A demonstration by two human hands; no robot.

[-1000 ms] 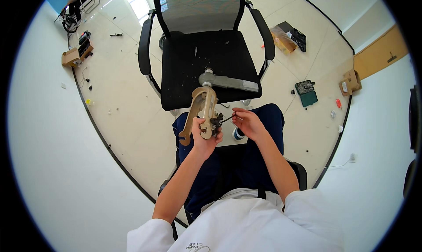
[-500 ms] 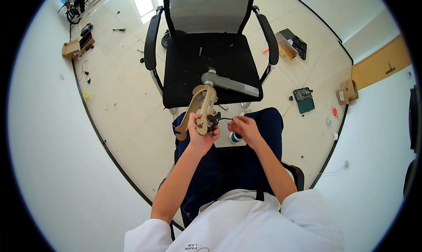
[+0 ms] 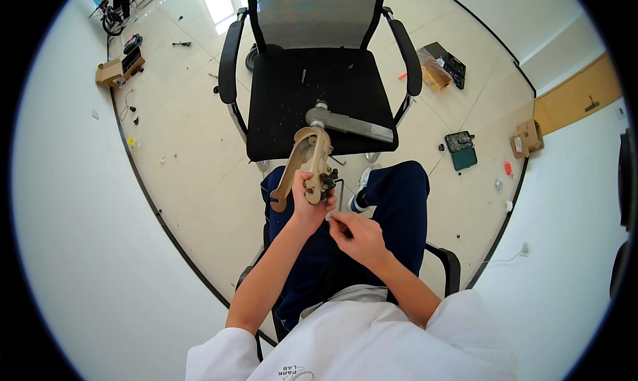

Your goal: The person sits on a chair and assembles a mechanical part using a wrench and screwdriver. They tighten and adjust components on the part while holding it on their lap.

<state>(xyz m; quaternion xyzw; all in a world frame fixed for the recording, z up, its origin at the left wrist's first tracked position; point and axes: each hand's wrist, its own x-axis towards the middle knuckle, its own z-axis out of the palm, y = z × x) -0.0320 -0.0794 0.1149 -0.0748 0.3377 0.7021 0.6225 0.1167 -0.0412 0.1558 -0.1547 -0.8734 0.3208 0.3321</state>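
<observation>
My left hand is closed around the lower end of a tan metal fork with two prongs, tilted over my lap. From the fork's upper end a grey metal arm reaches to the right, over the front of a black chair seat. A dark fitting with bolts sits on the fork's right side, beside my left fingers. An L-shaped hex key has its short end at this fitting and its long end pointing down toward me. My right hand pinches that lower end.
A thin metal piece lies on the chair seat. On the floor to the right are a green case, a black tool case and a cardboard box. Another open box stands by the left wall, with small parts scattered nearby.
My right hand has moved down and left, toward me. The hex key has swung from pointing right to pointing down. The left hand and the fork shifted only slightly.
</observation>
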